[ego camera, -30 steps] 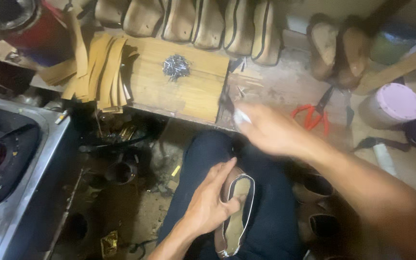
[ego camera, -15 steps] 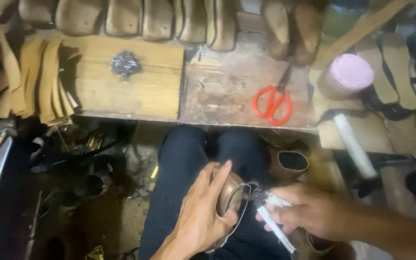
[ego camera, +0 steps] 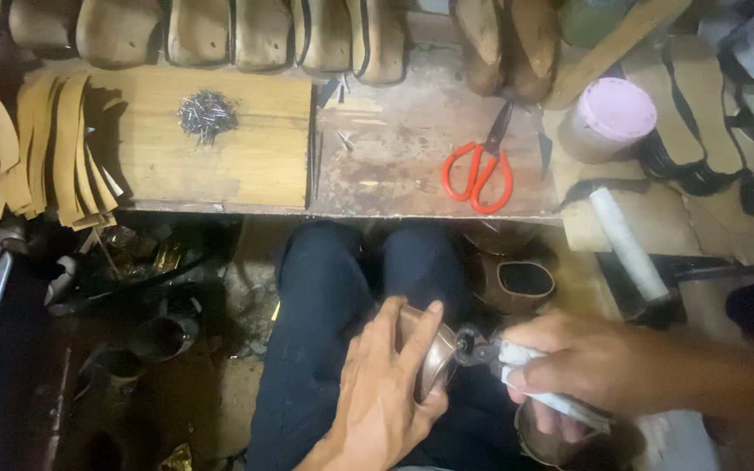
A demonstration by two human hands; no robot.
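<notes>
Pincers (ego camera: 473, 349) in the right hand (ego camera: 582, 371) bite the shoe (ego camera: 429, 358) gripped by the left hand (ego camera: 386, 392), lower centre; work looks midway.

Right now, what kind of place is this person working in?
Probably a small shoemaker's workshop. Shoe lasts line the back of the workbench, with a pile of small nails and cut leather strips. The left hand holds a shoe; the right hand grips pincers.
</notes>
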